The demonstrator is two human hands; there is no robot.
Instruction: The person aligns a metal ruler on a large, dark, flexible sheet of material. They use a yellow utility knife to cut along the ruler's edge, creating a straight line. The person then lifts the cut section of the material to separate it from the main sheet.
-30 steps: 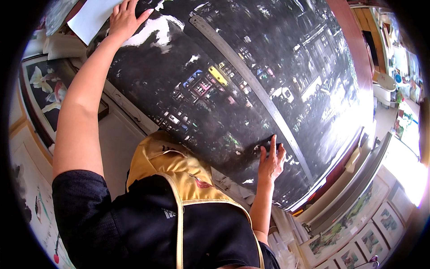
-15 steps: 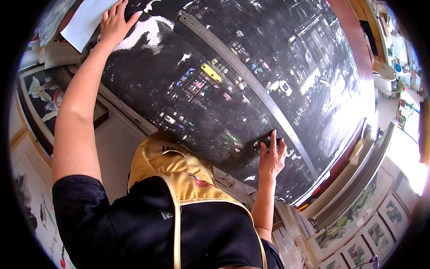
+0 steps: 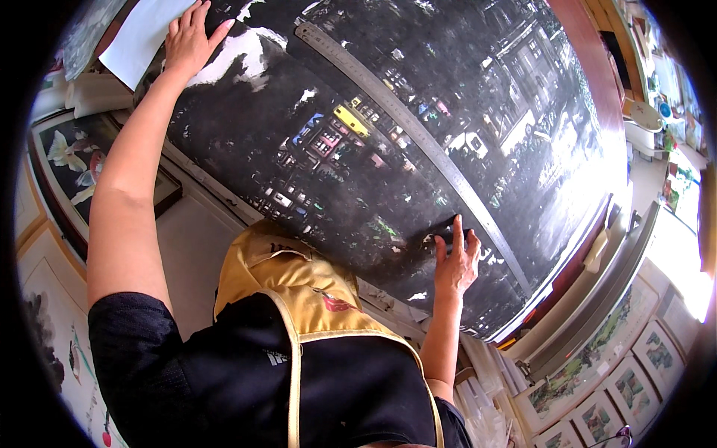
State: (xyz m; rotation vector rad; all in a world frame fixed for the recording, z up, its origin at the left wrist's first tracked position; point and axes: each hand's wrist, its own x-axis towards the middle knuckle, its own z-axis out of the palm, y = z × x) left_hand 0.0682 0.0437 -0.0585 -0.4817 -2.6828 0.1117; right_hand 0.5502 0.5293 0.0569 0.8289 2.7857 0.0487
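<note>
A large dark painting (image 3: 246, 142) with small coloured and white patches covers the table in front of me. Across it, slanting from the upper middle down to the right, lies a long metal ruler (image 3: 403, 123). My left hand (image 3: 193, 41) rests with fingers spread on the painting's far left part, beside a sheet of white paper (image 3: 142, 43). Fingers apart, my right hand (image 3: 456, 261) touches the painting's near right part, just short of the ruler's lower end. Neither hand holds anything that I can see.
Red-brown tabletop (image 3: 586, 67) shows past the painting on the right. A framed picture of pale flowers (image 3: 71, 157) stands at the left. Several small framed pictures (image 3: 627, 388) and a green landscape painting (image 3: 575, 381) lie at the lower right. Bright light glares off the right side.
Both hands stay almost where they were on the painting. The ruler has hardly shifted in the view.
</note>
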